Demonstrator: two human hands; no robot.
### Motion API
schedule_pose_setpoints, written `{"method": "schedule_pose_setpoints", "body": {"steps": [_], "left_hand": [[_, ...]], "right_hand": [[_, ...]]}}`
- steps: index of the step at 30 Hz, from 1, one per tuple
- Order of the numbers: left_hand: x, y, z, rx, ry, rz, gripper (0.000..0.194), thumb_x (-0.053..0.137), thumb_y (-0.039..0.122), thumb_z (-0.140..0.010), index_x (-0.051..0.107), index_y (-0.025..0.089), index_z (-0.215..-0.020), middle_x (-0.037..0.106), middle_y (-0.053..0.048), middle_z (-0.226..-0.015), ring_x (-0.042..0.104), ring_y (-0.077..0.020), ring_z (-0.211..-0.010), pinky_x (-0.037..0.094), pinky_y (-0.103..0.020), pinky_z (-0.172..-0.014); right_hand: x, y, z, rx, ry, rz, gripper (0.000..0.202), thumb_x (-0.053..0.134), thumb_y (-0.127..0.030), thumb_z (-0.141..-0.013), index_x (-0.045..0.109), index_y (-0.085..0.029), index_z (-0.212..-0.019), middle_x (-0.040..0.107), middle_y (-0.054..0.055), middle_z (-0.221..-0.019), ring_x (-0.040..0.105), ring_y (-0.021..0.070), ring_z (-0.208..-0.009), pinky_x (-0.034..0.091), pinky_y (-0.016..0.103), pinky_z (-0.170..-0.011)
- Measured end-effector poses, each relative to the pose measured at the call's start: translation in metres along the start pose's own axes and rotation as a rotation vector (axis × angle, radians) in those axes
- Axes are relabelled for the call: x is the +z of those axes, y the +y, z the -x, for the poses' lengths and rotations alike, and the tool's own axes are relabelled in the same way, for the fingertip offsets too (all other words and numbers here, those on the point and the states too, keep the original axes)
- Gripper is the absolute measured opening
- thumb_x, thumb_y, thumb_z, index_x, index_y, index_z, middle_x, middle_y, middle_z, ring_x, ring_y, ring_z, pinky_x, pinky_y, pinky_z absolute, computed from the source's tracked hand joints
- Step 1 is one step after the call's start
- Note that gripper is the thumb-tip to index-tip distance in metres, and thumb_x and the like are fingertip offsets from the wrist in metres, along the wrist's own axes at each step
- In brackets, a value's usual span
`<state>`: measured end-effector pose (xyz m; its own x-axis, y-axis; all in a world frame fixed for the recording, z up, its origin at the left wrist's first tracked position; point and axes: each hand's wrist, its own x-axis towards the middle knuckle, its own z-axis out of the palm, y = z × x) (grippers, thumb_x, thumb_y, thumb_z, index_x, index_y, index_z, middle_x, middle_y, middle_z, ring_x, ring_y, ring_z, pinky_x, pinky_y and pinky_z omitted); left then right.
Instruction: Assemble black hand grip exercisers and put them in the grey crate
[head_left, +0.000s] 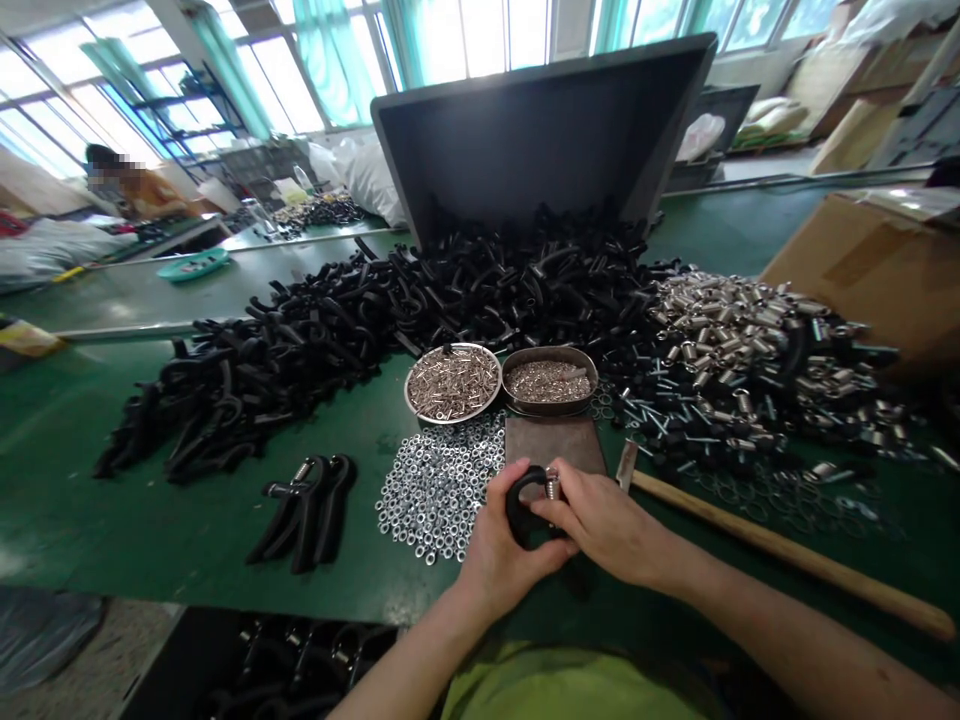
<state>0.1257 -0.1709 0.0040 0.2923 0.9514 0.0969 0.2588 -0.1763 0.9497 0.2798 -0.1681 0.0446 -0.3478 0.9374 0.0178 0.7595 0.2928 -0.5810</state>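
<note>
Left hand (499, 555): grip closed around a black curved handle (521, 505), holding it just above the near edge of the green worktop (90, 500).
Right hand (600, 515): fingertips pinched on a small silver spring (553, 487) at the top of the black curved handle.
Metal plate (555, 442): flat, dark, just beyond the black curved handle.
Hammer (787, 550): wooden-handled, lying right of the metal plate, its head beside the plate's edge.
Washers (439, 490): loose silver heap left of the metal plate.
Two round dishes (454, 382): behind the metal plate, holding small metal parts.
Black handle pile (450, 290): large, beyond the dishes, spilling from a tipped dark bin (540, 130).
Silver springs heap (735, 320): right of the dishes.
Finished grippers (307, 505): small cluster left of the washers.
</note>
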Motion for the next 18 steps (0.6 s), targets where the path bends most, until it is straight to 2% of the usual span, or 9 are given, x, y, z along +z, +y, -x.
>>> {"method": "schedule_pose_setpoints", "body": {"steps": [2,6,9,11,12,14,16,18], "left_hand": [[-0.002,0.000,-0.002,0.017,-0.057,-0.026,0.077,0.074,0.020,-0.058,0.036,0.024,-0.125,0.056,-0.007,-0.115,0.057,-0.0245,-0.106,0.047,-0.039,-0.090],[0.003,-0.002,-0.011,0.004,-0.109,-0.001,0.076,0.069,0.013,-0.058,0.036,0.023,-0.125,0.059,-0.005,-0.111,0.059,-0.0227,-0.101,0.048,-0.035,-0.086],[0.006,-0.009,-0.030,-0.024,-0.172,-0.019,0.075,0.071,0.017,-0.061,0.036,0.023,-0.127,0.060,-0.004,-0.108,0.060,-0.0208,-0.096,0.048,-0.034,-0.085],[-0.001,-0.016,-0.051,0.031,-0.200,-0.118,0.068,0.072,0.023,-0.065,0.041,0.023,-0.126,0.060,-0.005,-0.109,0.059,-0.0211,-0.097,0.047,-0.035,-0.086],[-0.008,-0.020,-0.062,0.080,-0.176,-0.194,0.061,0.071,0.025,-0.068,0.045,0.022,-0.123,0.059,-0.006,-0.110,0.058,-0.0214,-0.099,0.046,-0.036,-0.087],[-0.029,-0.028,-0.086,0.157,-0.038,-0.369,0.040,0.065,0.026,-0.075,0.054,0.020,-0.113,0.058,-0.008,-0.109,0.055,-0.0219,-0.102,0.045,-0.036,-0.089],[-0.055,-0.036,-0.108,0.134,0.156,-0.549,0.021,0.059,0.023,-0.081,0.060,0.017,-0.101,0.058,-0.008,-0.102,0.056,-0.0217,-0.097,0.045,-0.036,-0.086],[-0.077,-0.043,-0.124,0.071,0.278,-0.712,0.017,0.060,0.022,-0.080,0.062,0.016,-0.095,0.059,-0.010,-0.098,0.056,-0.0230,-0.094,0.046,-0.036,-0.083]], "right_hand": [[0.000,-0.001,0.000,-0.014,-0.044,0.091,0.016,0.042,-0.028,-0.090,0.053,-0.017,-0.088,0.065,0.007,-0.078,0.062,0.0185,-0.065,0.035,0.027,-0.054],[0.005,0.007,-0.004,0.079,-0.072,0.171,0.022,0.035,-0.025,-0.092,0.053,-0.013,-0.095,0.067,0.010,-0.077,0.064,0.0212,-0.067,0.037,0.028,-0.055],[0.004,0.023,-0.017,0.111,-0.103,0.271,0.029,0.033,-0.032,-0.093,0.057,-0.015,-0.094,0.068,0.012,-0.080,0.066,0.0232,-0.070,0.039,0.029,-0.057],[-0.002,0.033,-0.031,0.137,-0.164,0.362,0.036,0.034,-0.040,-0.093,0.061,-0.017,-0.087,0.069,0.012,-0.080,0.066,0.0252,-0.070,0.040,0.031,-0.057],[-0.007,0.036,-0.041,0.148,-0.184,0.401,0.038,0.034,-0.042,-0.092,0.063,-0.018,-0.084,0.069,0.012,-0.079,0.066,0.0260,-0.070,0.041,0.032,-0.058],[-0.016,0.038,-0.063,0.116,-0.154,0.441,0.035,0.038,-0.039,-0.092,0.065,-0.019,-0.082,0.070,0.010,-0.080,0.065,0.0255,-0.074,0.042,0.032,-0.061],[-0.019,0.034,-0.089,0.029,-0.050,0.437,0.027,0.041,-0.030,-0.091,0.066,-0.020,-0.084,0.069,0.008,-0.086,0.064,0.0231,-0.081,0.043,0.031,-0.066],[-0.015,0.028,-0.117,-0.072,0.039,0.423,0.022,0.044,-0.023,-0.090,0.066,-0.020,-0.087,0.068,0.006,-0.092,0.061,0.0208,-0.089,0.043,0.030,-0.073]]}}
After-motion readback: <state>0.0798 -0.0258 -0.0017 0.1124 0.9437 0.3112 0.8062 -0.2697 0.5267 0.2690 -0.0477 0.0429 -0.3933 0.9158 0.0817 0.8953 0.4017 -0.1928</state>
